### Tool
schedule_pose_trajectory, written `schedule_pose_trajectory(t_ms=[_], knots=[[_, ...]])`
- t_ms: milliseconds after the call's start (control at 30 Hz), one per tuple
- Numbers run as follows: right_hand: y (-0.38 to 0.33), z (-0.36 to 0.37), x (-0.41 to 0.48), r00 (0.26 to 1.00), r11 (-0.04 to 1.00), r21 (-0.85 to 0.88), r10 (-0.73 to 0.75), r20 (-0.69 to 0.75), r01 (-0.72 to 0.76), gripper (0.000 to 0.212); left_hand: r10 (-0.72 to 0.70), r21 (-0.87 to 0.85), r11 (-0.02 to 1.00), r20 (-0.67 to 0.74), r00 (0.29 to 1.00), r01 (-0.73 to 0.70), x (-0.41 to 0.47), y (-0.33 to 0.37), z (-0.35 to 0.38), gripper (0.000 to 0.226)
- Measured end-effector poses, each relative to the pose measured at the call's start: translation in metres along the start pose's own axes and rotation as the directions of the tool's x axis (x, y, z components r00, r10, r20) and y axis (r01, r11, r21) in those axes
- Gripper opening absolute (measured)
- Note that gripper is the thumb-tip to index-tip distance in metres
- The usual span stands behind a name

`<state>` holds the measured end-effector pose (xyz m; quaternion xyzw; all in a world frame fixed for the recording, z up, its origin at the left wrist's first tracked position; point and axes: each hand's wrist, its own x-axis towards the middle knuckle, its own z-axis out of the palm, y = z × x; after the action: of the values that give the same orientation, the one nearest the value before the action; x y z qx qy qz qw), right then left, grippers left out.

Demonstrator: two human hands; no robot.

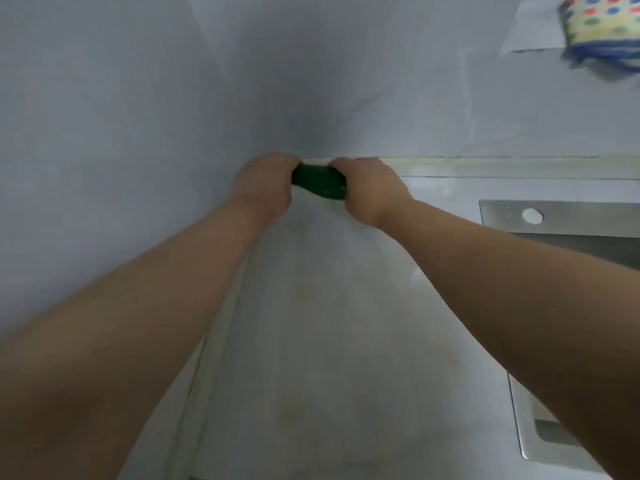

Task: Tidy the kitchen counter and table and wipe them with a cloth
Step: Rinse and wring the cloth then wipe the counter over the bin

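- Head view, looking down along two bare forearms that reach forward over a pale counter point(311, 323).
- The left hand point(263, 183) and right hand point(370, 192) are close together, knuckles up, with only a short gap between them.
- A dark green cloth point(320, 183) fills that gap. Each hand has its fingers curled round one end, so both are clamped on it.
- The cloth is bunched into a short roll. It sits at the far end of the counter, right at the corner where two grey walls point(138, 116) meet just beyond the hands.
- Whether the cloth touches the counter cannot be told.
- To the right of the right hand, a steel sink point(571, 216) is set into the counter, partly hidden by the right forearm.
- A small white disc point(532, 215) lies on the sink's rim.
- Far above and right of the hands, a blurred spotted item point(602, 26) with a blue edge is against the wall.
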<state>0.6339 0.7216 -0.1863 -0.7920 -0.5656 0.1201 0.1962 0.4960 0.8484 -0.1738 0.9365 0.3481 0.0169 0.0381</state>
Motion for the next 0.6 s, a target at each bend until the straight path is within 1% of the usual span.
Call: schedule_pose_trajectory(t_ms=[33,67,100,133,200,233,333,433,500,600], knots=[[0.001,0.009,0.008,0.999,0.998,-0.060,-0.023,-0.026,0.021,0.047,0.006,-0.015,1.000,-0.037,0.999,-0.006,0.005,-0.005,0.010,0.049],[0.004,0.020,0.013,0.999,0.991,-0.126,-0.046,-0.025,0.042,0.047,0.023,-0.013,1.000,-0.035,0.999,-0.023,0.009,-0.009,0.023,0.050],[0.008,0.032,0.016,0.998,0.982,-0.181,-0.056,0.002,0.056,0.044,0.046,0.008,0.999,0.000,0.999,-0.046,0.012,-0.012,0.038,0.049],[0.013,0.046,0.019,0.998,0.973,-0.223,-0.052,0.046,0.061,0.040,0.067,0.040,0.997,0.064,0.996,-0.070,0.013,-0.015,0.056,0.047],[0.022,0.071,0.020,0.992,0.964,-0.263,-0.013,0.127,0.047,0.034,0.127,0.084,0.986,0.178,0.976,-0.144,0.014,-0.021,0.086,0.044],[0.024,0.079,0.020,0.991,0.964,-0.264,0.002,0.133,0.033,0.032,0.155,0.102,0.979,0.182,0.971,-0.175,0.017,-0.023,0.095,0.042],[0.023,0.094,0.026,0.995,0.965,-0.263,0.045,0.087,-0.021,0.025,0.194,0.146,0.966,0.128,0.973,-0.212,0.034,-0.034,0.106,0.032],[0.018,0.096,0.039,0.996,0.950,-0.308,0.076,0.054,-0.055,0.021,0.263,0.297,0.913,0.095,0.960,-0.280,0.053,-0.035,0.094,0.023],[0.011,0.096,0.052,0.993,0.947,-0.309,0.105,0.050,-0.084,0.022,0.247,0.388,0.884,0.085,0.965,-0.261,0.064,-0.037,0.085,0.023],[0.000,0.099,0.073,0.983,0.942,-0.327,0.130,0.127,-0.082,0.028,0.127,0.450,0.877,0.116,0.985,-0.166,0.067,-0.046,0.087,0.024]])
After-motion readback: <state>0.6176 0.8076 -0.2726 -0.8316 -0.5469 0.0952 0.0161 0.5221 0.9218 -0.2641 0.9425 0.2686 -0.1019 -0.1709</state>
